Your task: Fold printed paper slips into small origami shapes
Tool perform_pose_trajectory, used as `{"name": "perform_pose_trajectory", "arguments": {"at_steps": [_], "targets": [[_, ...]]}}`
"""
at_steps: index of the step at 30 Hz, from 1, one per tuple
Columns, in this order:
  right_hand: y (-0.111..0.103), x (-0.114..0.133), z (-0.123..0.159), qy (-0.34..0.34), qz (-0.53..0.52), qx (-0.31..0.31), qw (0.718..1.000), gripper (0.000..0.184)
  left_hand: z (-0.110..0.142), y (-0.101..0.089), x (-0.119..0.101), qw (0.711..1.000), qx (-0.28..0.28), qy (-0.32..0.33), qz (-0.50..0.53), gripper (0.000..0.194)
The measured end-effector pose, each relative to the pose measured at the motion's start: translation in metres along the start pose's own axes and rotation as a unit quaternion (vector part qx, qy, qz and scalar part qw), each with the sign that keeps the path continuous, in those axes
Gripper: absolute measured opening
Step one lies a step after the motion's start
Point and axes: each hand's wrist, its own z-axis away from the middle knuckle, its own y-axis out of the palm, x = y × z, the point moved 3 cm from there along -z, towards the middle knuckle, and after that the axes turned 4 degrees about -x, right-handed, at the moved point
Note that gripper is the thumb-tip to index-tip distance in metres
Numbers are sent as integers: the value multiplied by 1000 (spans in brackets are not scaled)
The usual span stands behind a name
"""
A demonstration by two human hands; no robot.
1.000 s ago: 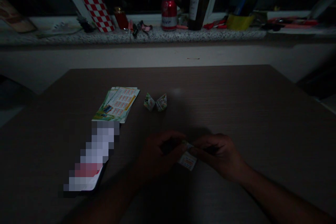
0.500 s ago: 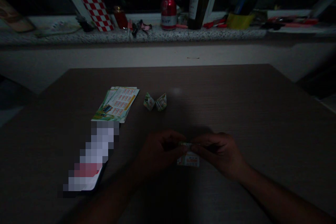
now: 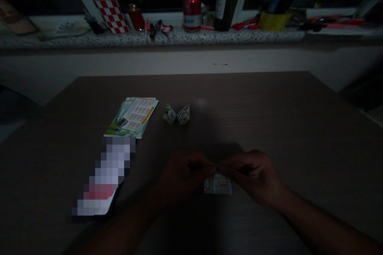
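Observation:
Both hands pinch the top edge of a small folded piece of printed paper (image 3: 220, 186), held upright over the table front. My left hand (image 3: 187, 173) grips it from the left, thumb against fingers. My right hand (image 3: 251, 175) does the same from the right, its fingertips almost meeting the left ones. The fingers cover the paper's upper part; its lower part shows orange and dark printing on a pale ground. Beyond the hands stand two small folded paper pieces (image 3: 170, 114) with pointed tips, side by side. To their left lies a stack of calendar cards (image 3: 134, 116).
A phone (image 3: 104, 183) with a blurred screen lies on the brown table (image 3: 254, 107), left of my hands. Along the granite sill (image 3: 179, 40) behind stand a red can (image 3: 192, 12), a dark bottle (image 3: 226, 4), a checkered tube (image 3: 109, 8) and a yellow tape roll (image 3: 273, 21).
My fingertips have drawn closer together along the paper's top edge, covering more of it. The paper has shifted slightly right and towards me. Other things lie as before.

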Motion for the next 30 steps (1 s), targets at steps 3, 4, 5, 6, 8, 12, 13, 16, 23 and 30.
{"name": "perform_pose_trajectory", "arguments": {"at_steps": [3, 4, 5, 6, 8, 12, 13, 16, 23, 30], "targets": [[0, 0, -1, 8, -31, -2, 999, 8, 1, 0, -2, 1000, -4, 16, 2, 13], [0, -1, -2, 16, -42, -2, 999, 8, 1, -1, -2, 1000, -8, 22, 0, 13], [0, -2, -2, 23, -51, -2, 998, 7, 1, -2, -2, 1000, -12, 25, -1, 13], [0, -2, -3, 27, -54, -4, 998, 7, 1, -3, -3, 1000, -16, 26, -2, 12], [-1, -1, -3, 21, -39, -8, 999, 8, 1, -4, -3, 999, -18, 26, 7, 12], [-4, 1, -2, -10, 6, -24, 1000, 9, 1, -2, -3, 1000, -15, 15, 16, 14], [-4, 0, -2, -12, 11, -27, 1000, 10, 1, -2, -3, 1000, -14, 15, 13, 14], [-6, -1, -4, -38, 26, -29, 999, 8, 0, -3, -5, 999, -12, 46, -26, 15], [-10, 6, -3, -107, 59, -71, 990, 10, 3, -12, -15, 939, -102, 231, -234, 18], [-9, 4, -4, -50, 40, -146, 987, 5, 6, -6, -17, 957, -86, 197, -195, 16]]}}
